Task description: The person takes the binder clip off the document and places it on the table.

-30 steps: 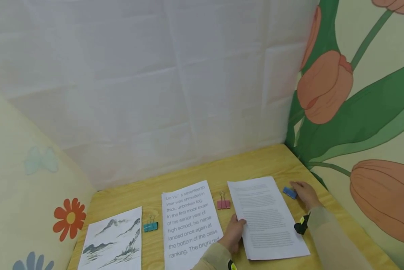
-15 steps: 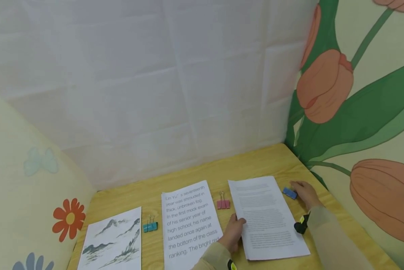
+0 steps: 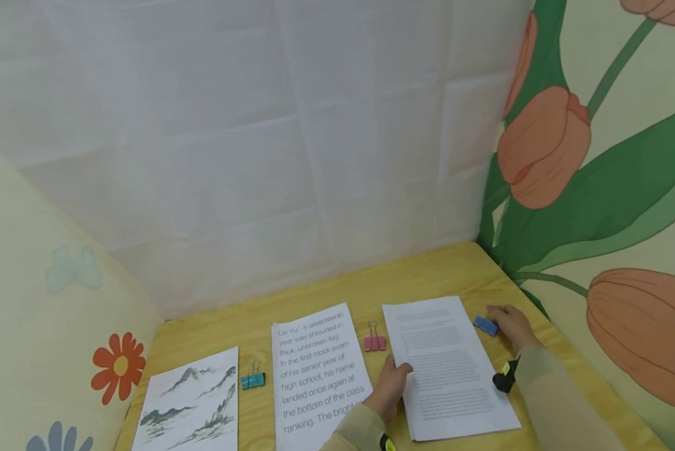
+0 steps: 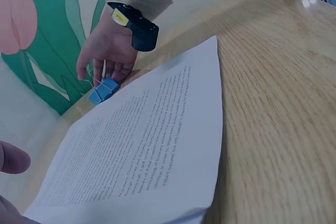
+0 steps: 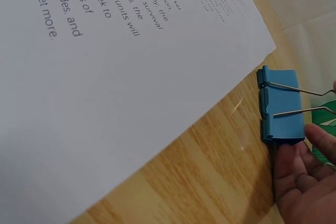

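Observation:
At the stack of small-print paper (image 3: 444,363), my left hand (image 3: 390,386) holds the left edge, thumb on top and the other fingers out of sight below. To the right of that stack, my right hand (image 3: 511,324) grips a blue binder clip (image 5: 286,103). Its wire handles point away from the paper, toward the fingers. In the left wrist view, thumb and fingers close around the handle side of the clip (image 4: 104,91). The clip's mouth faces the paper's right edge, with bare wood between them.
A pink binder clip (image 3: 374,342) stands between the small-print stack and a large-print sheet (image 3: 317,376). Farther left are a teal binder clip (image 3: 253,379) and a mountain painting (image 3: 187,401). Painted walls (image 3: 625,219) and a white cloth (image 3: 230,156) border the wooden table (image 3: 427,269).

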`<action>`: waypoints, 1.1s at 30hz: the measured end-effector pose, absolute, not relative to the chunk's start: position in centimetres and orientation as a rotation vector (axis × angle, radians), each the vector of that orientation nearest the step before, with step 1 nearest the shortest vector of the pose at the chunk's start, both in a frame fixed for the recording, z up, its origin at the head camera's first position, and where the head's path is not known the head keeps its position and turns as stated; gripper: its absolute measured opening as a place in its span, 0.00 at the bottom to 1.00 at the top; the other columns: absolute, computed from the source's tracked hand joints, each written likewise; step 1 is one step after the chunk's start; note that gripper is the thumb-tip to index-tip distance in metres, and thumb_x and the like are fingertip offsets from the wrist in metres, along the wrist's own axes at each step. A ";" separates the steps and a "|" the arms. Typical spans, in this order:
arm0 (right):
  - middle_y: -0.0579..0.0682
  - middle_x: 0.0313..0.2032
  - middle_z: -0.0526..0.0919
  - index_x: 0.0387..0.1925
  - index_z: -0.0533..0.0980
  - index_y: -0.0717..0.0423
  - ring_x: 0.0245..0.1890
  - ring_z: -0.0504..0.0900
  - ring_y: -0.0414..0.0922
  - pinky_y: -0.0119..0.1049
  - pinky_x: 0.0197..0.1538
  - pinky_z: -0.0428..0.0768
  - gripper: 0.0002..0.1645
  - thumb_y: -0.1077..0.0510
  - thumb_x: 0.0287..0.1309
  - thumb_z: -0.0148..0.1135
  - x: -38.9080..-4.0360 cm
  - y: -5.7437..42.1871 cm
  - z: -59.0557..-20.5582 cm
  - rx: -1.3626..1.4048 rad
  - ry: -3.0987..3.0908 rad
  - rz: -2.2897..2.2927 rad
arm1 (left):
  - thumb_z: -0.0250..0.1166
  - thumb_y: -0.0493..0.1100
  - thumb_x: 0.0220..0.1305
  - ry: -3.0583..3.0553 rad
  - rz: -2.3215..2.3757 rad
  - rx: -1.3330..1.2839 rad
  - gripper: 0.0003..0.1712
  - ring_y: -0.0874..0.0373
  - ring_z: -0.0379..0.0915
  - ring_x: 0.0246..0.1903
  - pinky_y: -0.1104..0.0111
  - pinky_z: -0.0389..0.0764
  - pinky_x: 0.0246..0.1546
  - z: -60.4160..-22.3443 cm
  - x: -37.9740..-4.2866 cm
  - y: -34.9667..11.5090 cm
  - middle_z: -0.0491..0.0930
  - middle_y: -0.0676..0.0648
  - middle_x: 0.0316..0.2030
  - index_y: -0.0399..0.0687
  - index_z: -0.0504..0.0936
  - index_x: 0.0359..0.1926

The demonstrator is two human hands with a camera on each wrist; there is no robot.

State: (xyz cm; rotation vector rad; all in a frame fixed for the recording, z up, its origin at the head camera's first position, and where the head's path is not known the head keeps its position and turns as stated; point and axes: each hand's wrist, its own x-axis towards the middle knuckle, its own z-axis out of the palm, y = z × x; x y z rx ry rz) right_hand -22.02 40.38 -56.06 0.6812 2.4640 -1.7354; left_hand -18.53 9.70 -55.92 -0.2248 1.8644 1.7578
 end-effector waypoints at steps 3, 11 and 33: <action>0.77 0.66 0.65 0.71 0.56 0.79 0.64 0.68 0.67 0.56 0.65 0.70 0.43 0.43 0.78 0.45 -22.1 40.4 -56.2 0.669 2.464 -1.743 | 0.58 0.42 0.72 1.926 1.729 -0.227 0.38 0.30 0.56 0.71 0.40 0.57 0.71 -55.9 -18.4 9.6 0.59 0.27 0.72 0.31 0.57 0.76; 0.77 0.67 0.64 0.72 0.55 0.79 0.66 0.67 0.67 0.56 0.69 0.68 0.43 0.44 0.78 0.44 -22.3 40.3 -56.6 0.670 2.431 -1.782 | 0.60 0.41 0.68 2.106 1.680 -0.177 0.29 0.29 0.59 0.68 0.38 0.62 0.68 -55.6 -17.7 9.7 0.61 0.26 0.69 0.31 0.70 0.66; 0.80 0.65 0.64 0.69 0.65 0.74 0.63 0.58 0.81 0.77 0.58 0.60 0.37 0.48 0.72 0.52 -24.1 38.1 -56.7 0.601 3.096 -1.237 | 0.57 0.40 0.72 2.271 1.715 -0.043 0.40 0.27 0.49 0.73 0.38 0.52 0.72 -55.6 -19.9 6.8 0.53 0.20 0.73 0.21 0.52 0.75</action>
